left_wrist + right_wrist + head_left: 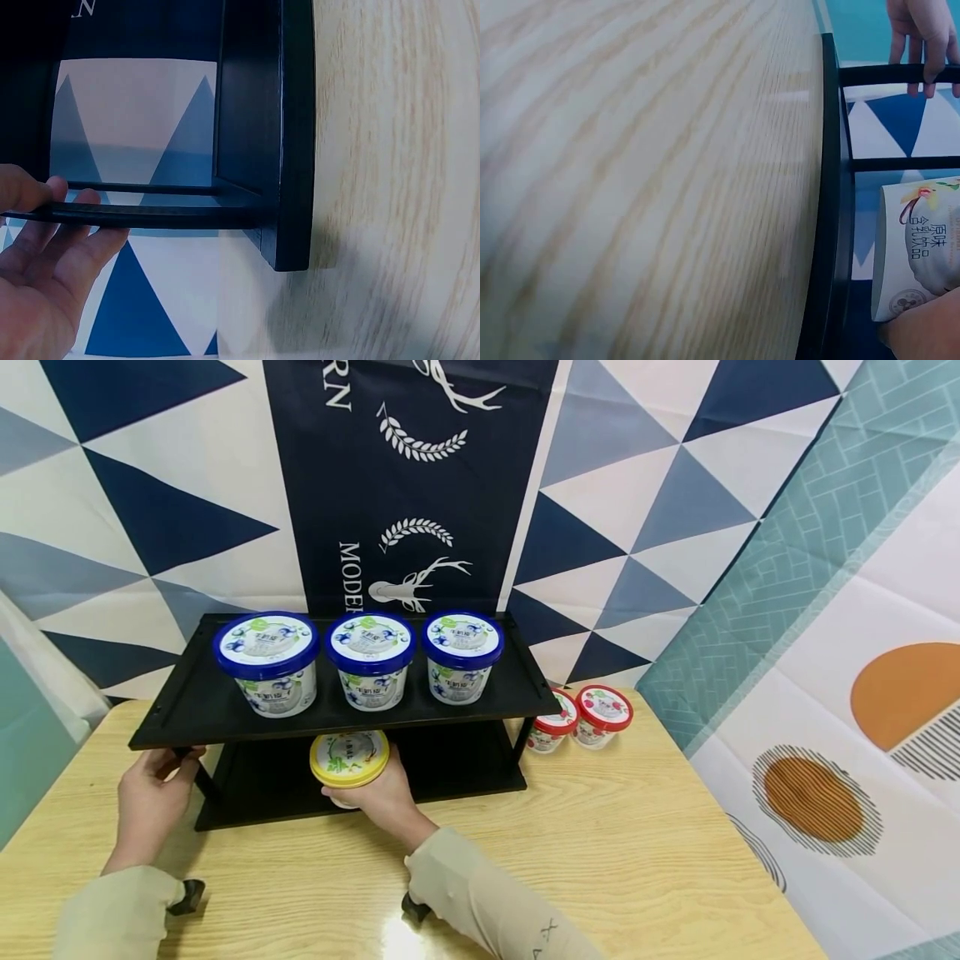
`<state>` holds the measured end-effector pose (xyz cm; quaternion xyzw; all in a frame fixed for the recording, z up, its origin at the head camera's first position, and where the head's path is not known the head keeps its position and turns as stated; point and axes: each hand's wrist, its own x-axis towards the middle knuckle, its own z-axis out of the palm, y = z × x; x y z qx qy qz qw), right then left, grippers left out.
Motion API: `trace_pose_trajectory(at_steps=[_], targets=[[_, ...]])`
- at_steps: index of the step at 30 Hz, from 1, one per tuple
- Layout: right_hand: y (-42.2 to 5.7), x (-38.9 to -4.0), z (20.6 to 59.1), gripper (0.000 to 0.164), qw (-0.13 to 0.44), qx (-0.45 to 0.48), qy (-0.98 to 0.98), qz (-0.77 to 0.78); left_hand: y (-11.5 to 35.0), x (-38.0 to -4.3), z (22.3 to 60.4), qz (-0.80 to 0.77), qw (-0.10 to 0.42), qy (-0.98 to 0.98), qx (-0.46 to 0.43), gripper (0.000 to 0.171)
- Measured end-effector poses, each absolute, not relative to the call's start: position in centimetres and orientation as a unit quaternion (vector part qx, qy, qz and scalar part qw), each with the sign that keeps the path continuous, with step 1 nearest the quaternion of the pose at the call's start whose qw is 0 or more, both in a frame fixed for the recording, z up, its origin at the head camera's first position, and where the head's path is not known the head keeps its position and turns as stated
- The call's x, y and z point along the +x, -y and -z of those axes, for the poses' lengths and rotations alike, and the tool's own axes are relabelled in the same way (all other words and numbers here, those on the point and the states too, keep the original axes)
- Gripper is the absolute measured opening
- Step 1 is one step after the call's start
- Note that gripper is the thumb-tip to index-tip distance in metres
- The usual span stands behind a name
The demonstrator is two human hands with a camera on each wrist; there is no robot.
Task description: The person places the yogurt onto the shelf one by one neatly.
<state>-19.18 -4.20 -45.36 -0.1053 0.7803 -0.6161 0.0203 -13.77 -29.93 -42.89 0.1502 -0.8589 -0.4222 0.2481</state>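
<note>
At the left end of the black two-tier shelf (180,702), my left hand (153,797) grips the front upright post (165,217). The left wrist view has its thumb on one side of that post and fingers on the other. My right hand (388,795) holds a white tub with a yellow lid (348,760), tilted toward me, at the front of the lower tier. Printed lettering shows on the side of this tub (922,240) in the right wrist view. The upper board hides part of the lower tier.
Three blue-lidded tubs stand in a row on the upper tier: left (268,660), middle (371,658) and right (462,656). Two red-lidded tubs (603,714) sit on the wooden table (637,860) beside the shelf's right end. Patterned cloth (637,510) hangs close behind.
</note>
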Motion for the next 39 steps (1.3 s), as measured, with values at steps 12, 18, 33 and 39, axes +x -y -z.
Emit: trace_pose_trajectory(at_steps=[12, 18, 33, 39], targets=[[5.1, -19.2, 45.9, 0.095, 0.01, -0.101, -0.782, 0.615, 30.0, -14.0, 43.2, 0.435, 0.259, 0.85, 0.146, 0.016], [5.7, -19.1, 46.1, 0.095, 0.01, -0.099, -0.779, 0.619, 30.1, -13.8, 43.2, 0.434, 0.252, 0.852, 0.147, 0.014], [8.1, -18.9, 46.6, 0.097, 0.012, -0.09, -0.781, 0.618, 30.0, -13.7, 43.1, 0.431, 0.243, 0.856, 0.149, 0.019], [8.6, -18.9, 46.7, 0.096, 0.007, -0.091, -0.782, 0.617, 29.9, -13.9, 43.0, 0.432, 0.256, 0.854, 0.139, 0.02]])
